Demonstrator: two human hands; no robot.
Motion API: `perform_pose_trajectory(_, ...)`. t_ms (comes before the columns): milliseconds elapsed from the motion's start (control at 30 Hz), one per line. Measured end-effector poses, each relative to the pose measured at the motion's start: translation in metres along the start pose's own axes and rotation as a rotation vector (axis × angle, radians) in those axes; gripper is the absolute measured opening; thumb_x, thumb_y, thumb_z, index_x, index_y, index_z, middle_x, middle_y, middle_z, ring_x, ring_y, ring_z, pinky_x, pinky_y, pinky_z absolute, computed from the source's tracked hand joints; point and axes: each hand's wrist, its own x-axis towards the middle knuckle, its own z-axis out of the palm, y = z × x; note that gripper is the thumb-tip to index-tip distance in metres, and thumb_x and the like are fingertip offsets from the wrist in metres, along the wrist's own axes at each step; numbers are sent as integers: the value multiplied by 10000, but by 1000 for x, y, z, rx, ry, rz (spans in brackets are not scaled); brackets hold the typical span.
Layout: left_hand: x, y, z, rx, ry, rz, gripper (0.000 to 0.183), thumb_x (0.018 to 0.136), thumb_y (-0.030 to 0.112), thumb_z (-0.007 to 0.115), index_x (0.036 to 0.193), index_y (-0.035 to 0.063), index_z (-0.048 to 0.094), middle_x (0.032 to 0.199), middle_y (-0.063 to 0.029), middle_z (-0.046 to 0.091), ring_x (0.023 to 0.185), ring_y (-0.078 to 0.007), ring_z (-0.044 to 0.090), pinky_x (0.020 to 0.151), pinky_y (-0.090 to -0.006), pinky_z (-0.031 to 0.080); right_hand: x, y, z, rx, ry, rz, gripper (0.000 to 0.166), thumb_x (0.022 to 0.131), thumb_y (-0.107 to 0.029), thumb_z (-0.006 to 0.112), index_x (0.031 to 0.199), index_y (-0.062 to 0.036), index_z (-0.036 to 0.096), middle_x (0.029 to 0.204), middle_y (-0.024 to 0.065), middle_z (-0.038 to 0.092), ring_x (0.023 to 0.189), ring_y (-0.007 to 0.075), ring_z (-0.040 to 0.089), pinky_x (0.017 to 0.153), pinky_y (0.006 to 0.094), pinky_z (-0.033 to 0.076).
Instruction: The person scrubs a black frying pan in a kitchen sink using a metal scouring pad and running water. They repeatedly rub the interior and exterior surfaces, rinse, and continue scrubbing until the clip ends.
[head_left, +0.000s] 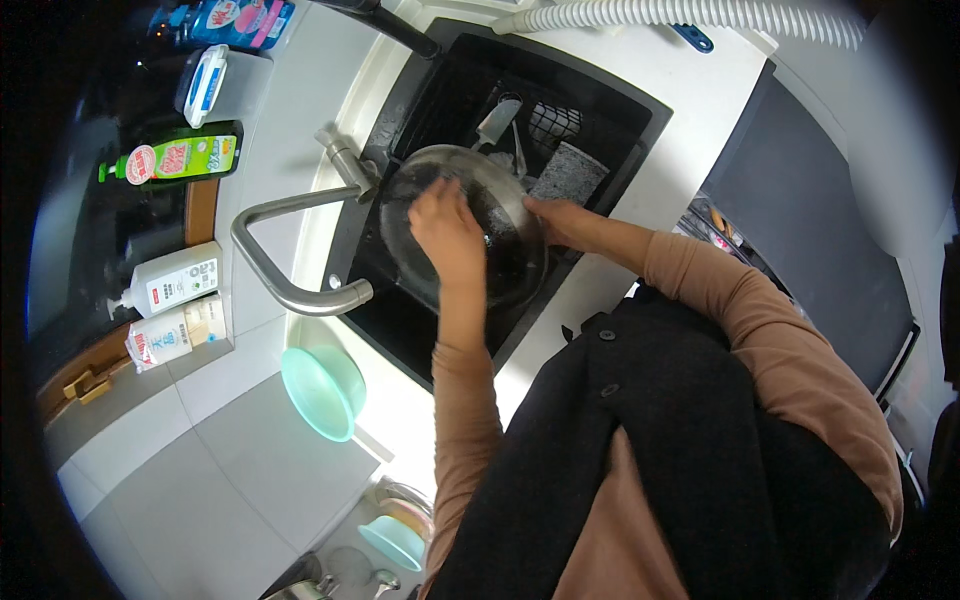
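A round metal pan or bowl, wet and dark inside, is tilted in the black sink. My right hand grips its rim on the side nearer my body. Inside, my left hand has its fingers bent against the surface; whether anything is under them is hidden. Beyond the rim lie a flat-bladed utensil and a speckled grey cloth or pad. A wire grid shows at the sink bottom.
A steel faucet arches at the sink's left side. Several bottles, including a green pump bottle, line the window ledge. A mint-green basin leans beside the sink. A white corrugated hose crosses the counter behind.
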Motion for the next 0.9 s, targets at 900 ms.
perform_pose_trajectory(900,-61,-36,0,-89,214,-285,324,805,1,561,1126,4,606,1161,-204,557,1052,-367,505,924,-435,364,-4,-9,0,-14,-54,39,534,976,-417,412,1285,19,430,1233,124,542,1120,252,538,953,395,428)
